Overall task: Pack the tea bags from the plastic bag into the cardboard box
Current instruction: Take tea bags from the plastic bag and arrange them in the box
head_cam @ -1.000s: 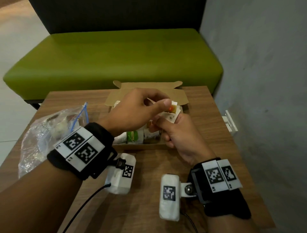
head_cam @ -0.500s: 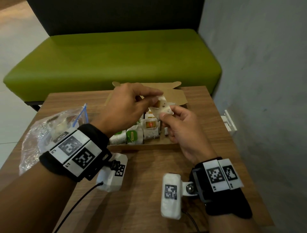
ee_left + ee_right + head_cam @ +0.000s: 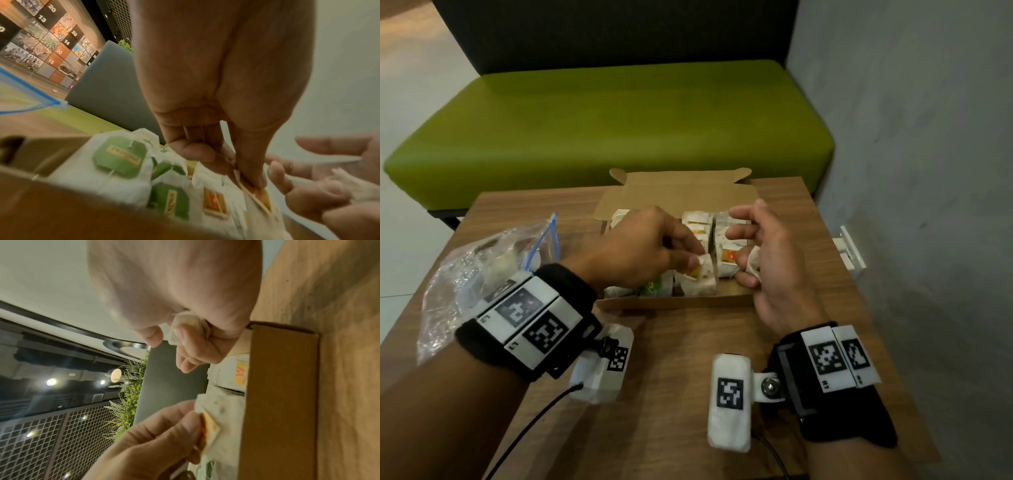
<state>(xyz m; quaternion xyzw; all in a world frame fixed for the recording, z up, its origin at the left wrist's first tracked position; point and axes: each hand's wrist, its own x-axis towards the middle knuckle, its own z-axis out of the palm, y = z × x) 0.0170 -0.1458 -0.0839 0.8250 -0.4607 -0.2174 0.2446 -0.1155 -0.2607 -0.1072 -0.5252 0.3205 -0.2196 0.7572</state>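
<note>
Cardboard box [image 3: 678, 301]: left hand [image 3: 633, 250] pinches an orange-tagged tea bag [image 3: 700, 279]; right hand [image 3: 774, 260] clutches another tea bag [image 3: 191, 326].

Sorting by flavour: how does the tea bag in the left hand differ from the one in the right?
The left hand pinches a flat tea bag by its orange tag, low in the cardboard box. The right hand curls round a crumpled tea bag with no tag showing, above the box. Both are white paper.

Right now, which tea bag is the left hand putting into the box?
On the wooden table, look in the open brown cardboard box, near front wall. The left hand pinches a white paper tea bag by its orange tag; neighbouring bags lie untouched.
</note>
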